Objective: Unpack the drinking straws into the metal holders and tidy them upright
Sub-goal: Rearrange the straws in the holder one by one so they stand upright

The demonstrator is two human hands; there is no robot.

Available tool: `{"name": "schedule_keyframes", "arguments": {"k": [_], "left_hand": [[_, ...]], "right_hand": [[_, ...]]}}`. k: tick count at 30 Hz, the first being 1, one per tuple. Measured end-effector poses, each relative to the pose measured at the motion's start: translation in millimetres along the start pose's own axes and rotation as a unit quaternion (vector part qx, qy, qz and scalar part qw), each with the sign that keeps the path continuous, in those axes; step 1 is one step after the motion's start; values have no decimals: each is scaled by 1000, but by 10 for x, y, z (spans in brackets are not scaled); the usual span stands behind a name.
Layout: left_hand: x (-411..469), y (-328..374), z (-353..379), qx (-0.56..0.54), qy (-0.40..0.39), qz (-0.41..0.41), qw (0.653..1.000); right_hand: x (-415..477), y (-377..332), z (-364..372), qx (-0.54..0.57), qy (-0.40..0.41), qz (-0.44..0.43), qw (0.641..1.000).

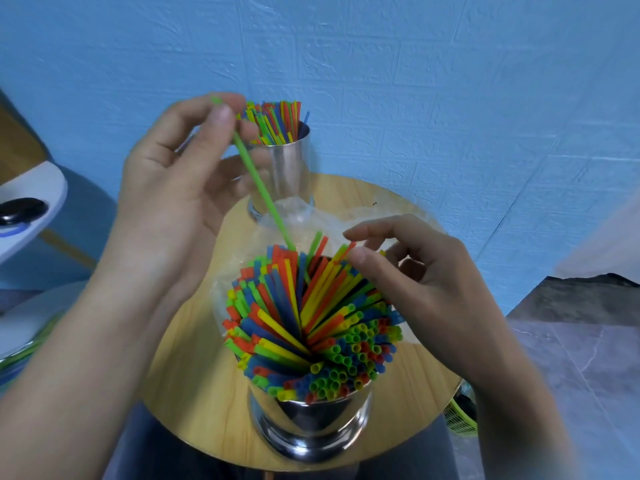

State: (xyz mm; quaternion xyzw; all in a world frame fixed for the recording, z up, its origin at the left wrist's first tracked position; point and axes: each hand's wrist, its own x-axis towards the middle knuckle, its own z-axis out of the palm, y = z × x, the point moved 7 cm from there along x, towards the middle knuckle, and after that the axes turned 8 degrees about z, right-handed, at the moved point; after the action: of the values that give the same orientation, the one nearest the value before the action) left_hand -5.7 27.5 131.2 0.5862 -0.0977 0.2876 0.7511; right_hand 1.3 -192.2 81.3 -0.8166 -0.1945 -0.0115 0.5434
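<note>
Overall light: bright, even and cool, with no hard-edged shadows.
Source: diffuse; its direction is not clear.
Shadows: faint soft shading on the table (194,375) under the left hand (173,181) and beside the near holder (311,427).
Glare: a white vertical streak on the far holder (291,168); bright mirror bands on the near holder's base; whitish glints on the plastic wrap (346,216).
Sharpest: the straw ends (332,372) at lower centre.
Blur: the left hand's fingers (187,105) and the upper tip of the green straw (263,188) are smeared.
Distortion: wide-angle; the table's rim bulges and the seams of the wall (450,81) bend toward the upper corners.
Edges: the left forearm (69,375) and right forearm (512,393) look stretched and soft in the bottom corners.
</note>
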Motion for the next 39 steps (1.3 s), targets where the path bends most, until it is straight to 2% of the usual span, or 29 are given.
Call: {"name": "schedule_keyframes", "arguments": {"k": [4, 9, 13, 19, 24, 29, 33, 35, 37, 39], "left_hand": [[1, -61, -136, -86, 84, -29, 992], [-72, -245, -89, -147, 87, -105, 980], [-127, -349, -70, -118, 77, -136, 981], [-156, -452, -125, -56, 83, -144, 985], [-185, -536, -182, 16, 73, -173, 982], [-185, -618, -223, 129, -13, -208, 969], [-206, -530, -104, 219, -133, -167, 952], [-251, -479, 18, 257, -213, -153, 930], [-319, -498, 121, 291, -295, -170, 894], [-355, -534, 164, 314, -335, -182, 869]], "right_hand": [[-8, -24, -11, -5, 0, -7, 1000], [-26, -98, -51, 53, 21, -45, 997], [-37, -74, -143, 135, 56, -39, 988], [-12, -8, -41, 112, -6, -11, 994], [-16, -13, -70, 131, 6, -14, 991], [-4, 10, -239, 199, 114, -23, 973], [-26, 30, -361, 246, 198, -49, 948], [-53, 41, -415, 250, 238, -55, 937], [-84, 41, -465, 251, 272, -59, 927], [-107, 23, -491, 239, 291, -62, 924]]}}
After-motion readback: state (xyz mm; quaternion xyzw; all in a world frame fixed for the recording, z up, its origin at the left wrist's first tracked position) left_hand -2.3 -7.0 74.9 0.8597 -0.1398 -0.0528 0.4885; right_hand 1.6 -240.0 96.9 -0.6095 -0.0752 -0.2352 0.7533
